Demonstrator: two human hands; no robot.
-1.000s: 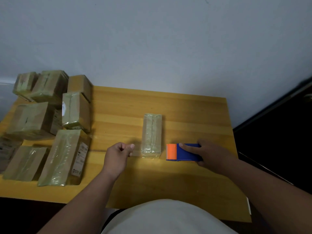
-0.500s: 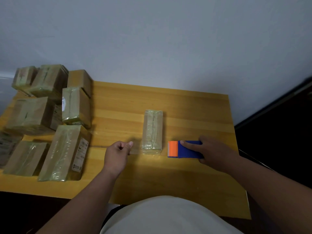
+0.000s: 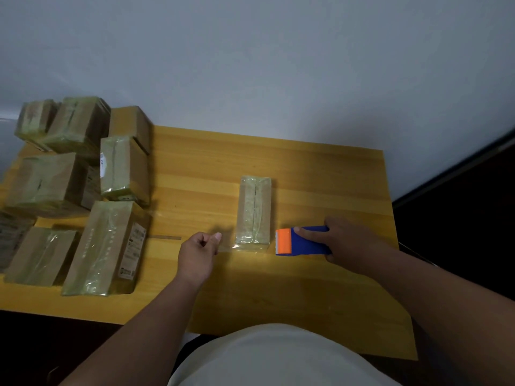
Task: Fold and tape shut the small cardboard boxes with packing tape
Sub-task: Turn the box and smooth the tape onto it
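Wooden table point(image 3: 320, 176): yellow-orange planks with lengthwise grain, its far edge against the wall.
Wall point(image 3: 250, 65): plain pale grey, filling the upper half of the head view.
Room right side: dark floor or furniture point(image 3: 468, 218) past the table's right edge; too dim to tell which.
Box being taped point(image 3: 254, 210): small cardboard box lying lengthwise away from me near the table's middle, glossy clear tape along its top seam.
Tape strip point(image 3: 228, 247): clear, stretched from the box's near end toward my left hand.
My left hand point(image 3: 196, 253): fingers curled, thumb and forefinger pinching the tape's end, just left of the box.
My right hand point(image 3: 348, 243): grasping the tape dispenser point(image 3: 302, 242), blue body with orange blade end, just right of the box on the table.
Finished boxes point(image 3: 75, 185): a cluster of taped cardboard boxes at the table's left end, some stacked.
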